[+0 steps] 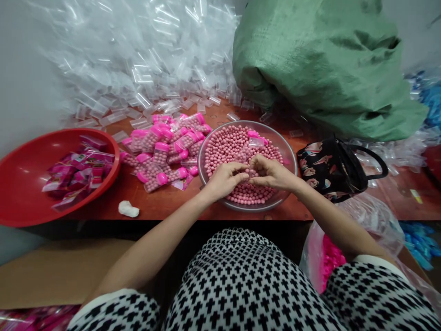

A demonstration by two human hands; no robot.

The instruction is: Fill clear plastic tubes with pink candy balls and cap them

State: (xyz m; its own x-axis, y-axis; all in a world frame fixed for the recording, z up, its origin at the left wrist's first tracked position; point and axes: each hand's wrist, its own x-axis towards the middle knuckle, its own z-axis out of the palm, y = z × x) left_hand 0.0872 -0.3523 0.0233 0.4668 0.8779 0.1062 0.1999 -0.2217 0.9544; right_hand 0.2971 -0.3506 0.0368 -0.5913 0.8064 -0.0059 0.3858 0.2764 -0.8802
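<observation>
A clear bowl (288, 154) full of small pink balls (227, 147) sits on the brown table, right in front of me. Both my hands are over its near half, fingertips meeting. My left hand (225, 178) is curled, fingers closed on something I cannot make out among the balls. My right hand (272, 172) is also pinched shut against it; a small clear tube may lie between them, but it is hidden. A clear tube (255, 141) with a pink cap lies on the balls at the far side.
Filled tubes with pink caps (165, 147) are piled left of the bowl. A red basin (20, 184) holds pink packets. Empty clear tubes (144, 69) are heaped at the back, beside a green sack (327, 64). A floral black bag (330, 168) lies right; a bag of pink caps (330, 259) sits below.
</observation>
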